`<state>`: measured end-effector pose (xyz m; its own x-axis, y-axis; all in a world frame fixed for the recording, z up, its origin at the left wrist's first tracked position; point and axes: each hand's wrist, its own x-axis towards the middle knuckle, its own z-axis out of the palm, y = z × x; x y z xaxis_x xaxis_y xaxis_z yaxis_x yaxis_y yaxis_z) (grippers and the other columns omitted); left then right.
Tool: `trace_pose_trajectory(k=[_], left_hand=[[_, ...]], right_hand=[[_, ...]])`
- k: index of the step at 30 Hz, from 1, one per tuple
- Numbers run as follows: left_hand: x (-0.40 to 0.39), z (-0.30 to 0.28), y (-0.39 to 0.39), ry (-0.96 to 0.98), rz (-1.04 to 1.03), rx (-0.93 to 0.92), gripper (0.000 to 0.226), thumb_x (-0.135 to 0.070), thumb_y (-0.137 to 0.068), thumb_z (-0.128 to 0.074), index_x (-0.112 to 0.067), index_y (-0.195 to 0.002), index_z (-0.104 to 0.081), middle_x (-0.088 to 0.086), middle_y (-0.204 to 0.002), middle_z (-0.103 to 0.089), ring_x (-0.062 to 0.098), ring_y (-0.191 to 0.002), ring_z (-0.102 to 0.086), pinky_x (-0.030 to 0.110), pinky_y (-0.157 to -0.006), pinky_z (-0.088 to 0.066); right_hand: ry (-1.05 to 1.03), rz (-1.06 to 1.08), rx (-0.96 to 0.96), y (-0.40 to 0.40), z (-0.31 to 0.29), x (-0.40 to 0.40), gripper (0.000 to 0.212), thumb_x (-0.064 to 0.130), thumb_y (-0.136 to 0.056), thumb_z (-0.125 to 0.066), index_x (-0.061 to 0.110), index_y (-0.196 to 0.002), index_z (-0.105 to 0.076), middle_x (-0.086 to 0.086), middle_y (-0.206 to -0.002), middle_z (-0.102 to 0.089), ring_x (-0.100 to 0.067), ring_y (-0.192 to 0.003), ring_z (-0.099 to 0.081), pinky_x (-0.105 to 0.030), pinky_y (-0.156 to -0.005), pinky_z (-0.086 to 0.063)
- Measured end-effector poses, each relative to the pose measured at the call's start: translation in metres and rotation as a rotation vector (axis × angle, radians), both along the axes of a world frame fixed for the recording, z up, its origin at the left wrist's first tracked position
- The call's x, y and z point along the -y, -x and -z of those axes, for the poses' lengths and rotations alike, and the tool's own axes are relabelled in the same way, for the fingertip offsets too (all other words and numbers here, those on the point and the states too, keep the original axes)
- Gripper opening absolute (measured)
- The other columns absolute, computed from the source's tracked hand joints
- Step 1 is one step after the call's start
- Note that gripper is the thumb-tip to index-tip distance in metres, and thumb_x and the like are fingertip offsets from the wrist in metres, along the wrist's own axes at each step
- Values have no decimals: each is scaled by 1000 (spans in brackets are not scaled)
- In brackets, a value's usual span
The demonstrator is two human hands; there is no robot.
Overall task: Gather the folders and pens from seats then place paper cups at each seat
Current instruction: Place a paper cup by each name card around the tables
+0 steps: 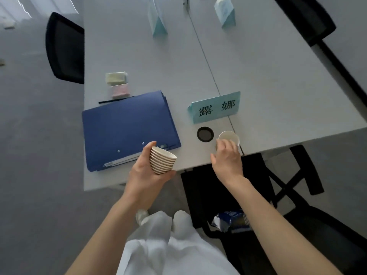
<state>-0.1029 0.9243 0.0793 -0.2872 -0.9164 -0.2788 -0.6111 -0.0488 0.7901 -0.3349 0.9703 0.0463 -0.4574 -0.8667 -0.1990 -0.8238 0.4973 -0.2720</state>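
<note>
We see a smooth, matte grey table [258, 66] filling the upper half of the frame, split by a thin seam. At centre left lies a stack of flat blue folders [127, 130], their covers lightly grained with small metal rivets near the lower edge; a thin black pen [116, 99] lies along their top edge. Above it sit two small soft-looking packets [118, 84], one pale yellow, one pink.

Our left hand [147, 171], low centre, curls its fingers and thumb round a nested stack of paper cups [161, 162], tilted so the ribbed rims fan toward the right. Our right hand [227, 157], right of centre, pinches the near wall of a single paper cup [229, 136] that stands upright on the table near its lower edge, the cup just above the fingertips. Just left of that cup is a round black grommet [205, 133], and above it a folded light-blue paper name card [215, 108] with black characters. Two more tent cards [225, 11] stand at the top. A black mesh chair [228, 195] sits below the table edge, lower right.
</note>
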Motion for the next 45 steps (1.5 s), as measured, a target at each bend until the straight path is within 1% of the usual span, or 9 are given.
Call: trace_pose_trajectory(k=[4, 8, 15, 21, 27, 32, 37, 42, 45], left_hand=[[-2, -1, -15, -12, -47, -19, 94, -34, -69, -85, -37, -144, -29, -11, -109, -54, 3, -93, -54, 17, -73, -41], [1, -1, -52, -20, -64, -40, 86, -40, -63, -85, -37, -134, -37, -16, -102, -58, 5, -92, -59, 25, -74, -52], [20, -11, -166, 39, -24, 78, 71, -43, -55, -82, -43, -117, -46, -17, -96, -62, 7, -84, -62, 23, -68, -49], [50, -16, -295, 19, -90, 119, 71, -50, -50, -77, -45, -114, -47, -18, -94, -64, 12, -85, -64, 38, -76, -54], [89, -17, -397, -5, -176, 80, 77, -50, -47, -77, -45, -118, -48, -14, -99, -66, 14, -89, -66, 41, -79, -55], [128, -10, -424, -29, -139, 59, 78, -50, -47, -76, -46, -119, -46, -14, -99, -66, 15, -90, -66, 41, -80, -55], [196, -8, -437, 4, 10, 158, 81, -54, -53, -78, -46, -124, -41, -18, -103, -62, 12, -90, -64, 40, -77, -54], [288, -9, -447, 42, 59, 199, 82, -54, -51, -74, -48, -124, -39, -22, -105, -59, 10, -92, -62, 38, -74, -54], [345, -13, -446, 51, 64, 193, 82, -52, -50, -75, -46, -124, -40, -21, -106, -59, 11, -91, -62, 39, -75, -54]], right_hand=[[132, -139, 243, -53, -33, 9, 37, 23, -97, -49, 7, -130, -53, -11, -125, -59, -26, -118, -51, -33, -103, -39], [193, -283, 471, -116, -73, 22, 30, 21, -98, -48, 11, -124, -60, -3, -119, -65, -14, -107, -60, -14, -87, -41], [106, -491, 580, -243, -81, 48, 29, 15, -94, -55, 15, -122, -62, -1, -113, -69, -14, -102, -64, -19, -88, -49], [77, -497, 693, -361, -81, 89, 26, 11, -89, -62, 13, -115, -67, -4, -108, -71, -15, -97, -67, -27, -90, -54], [68, -522, 706, -465, -84, 137, 24, 10, -87, -64, 12, -110, -70, -2, -104, -73, -13, -93, -68, -20, -87, -53], [50, -457, 667, -495, -83, 174, 24, 11, -87, -63, 13, -110, -70, -1, -104, -73, -10, -93, -67, -15, -85, -51], [37, -362, 735, -503, -74, 232, 22, 11, -83, -66, 15, -104, -72, 2, -98, -74, -6, -88, -69, -25, -86, -56], [76, -283, 784, -496, -70, 324, 17, 16, -72, -78, 12, -88, -73, 3, -81, -74, -7, -77, -70, -28, -77, -58], [104, -265, 804, -488, -72, 387, 17, 22, -80, -73, 13, -94, -73, 2, -85, -73, -8, -80, -69, -29, -77, -58]])
